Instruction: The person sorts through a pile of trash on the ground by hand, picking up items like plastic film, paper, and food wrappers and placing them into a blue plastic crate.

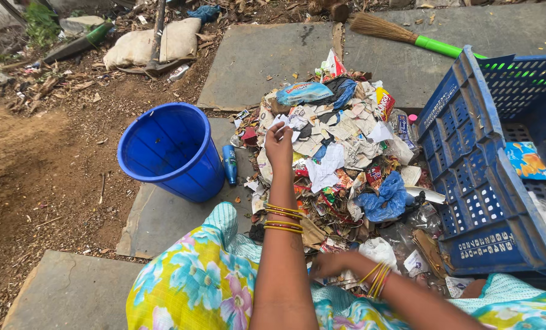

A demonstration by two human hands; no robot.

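- Currently, we reach our left hand out over the waste pile, fingers pinched together on a white paper scrap at the pile's near-left edge.
- We keep our right hand low at the pile's near edge, fingers curled among scraps; whether it grips anything, we cannot tell.
- We see the blue bucket left of the pile; it looks empty inside.
- We see the blue crate on the right, holding a few wrappers and sheets.
- We judge sorting as barely begun: most paper, wrappers and plastic bags remain heaped on the slabs.
- A small blue bottle lies between bucket and pile.
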